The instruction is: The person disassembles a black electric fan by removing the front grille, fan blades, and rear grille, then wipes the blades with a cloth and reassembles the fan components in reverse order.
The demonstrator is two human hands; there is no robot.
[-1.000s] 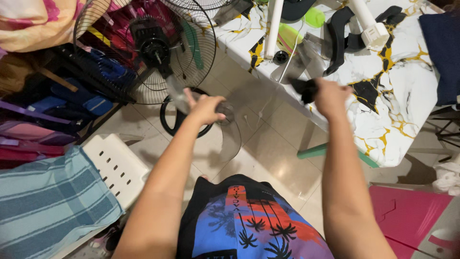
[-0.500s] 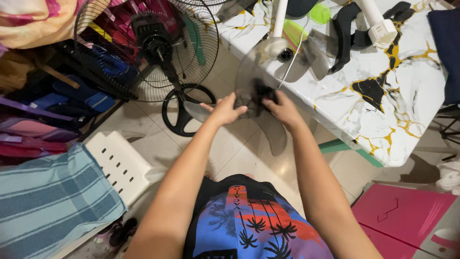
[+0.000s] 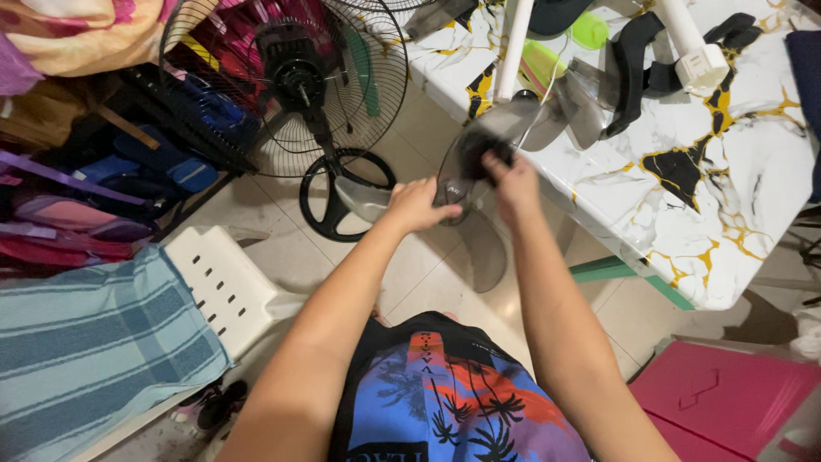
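Observation:
I hold a clear grey fan blade [image 3: 481, 248] in front of me, above the tiled floor. My left hand [image 3: 421, 205] grips one of its blades from the left side. My right hand [image 3: 511, 181] is closed on the dark hub [image 3: 479, 147] at its middle. The blade set is tilted, with one blade pointing down and another up toward the marble-patterned table [image 3: 727, 197]. Behind it stands a fan [image 3: 295, 81] with a black wire guard and motor, its front open.
The table at the right carries white poles [image 3: 513, 43], black curved parts [image 3: 629, 68], green pieces and another clear blade [image 3: 581, 107]. A white plastic chair [image 3: 231, 282] with a striped cloth [image 3: 85, 342] is at the left. A pink board [image 3: 727, 393] lies lower right.
My hands came together from apart: the right hand brought a dark part to the blade's hub, and both hands lifted the blade up toward the table.

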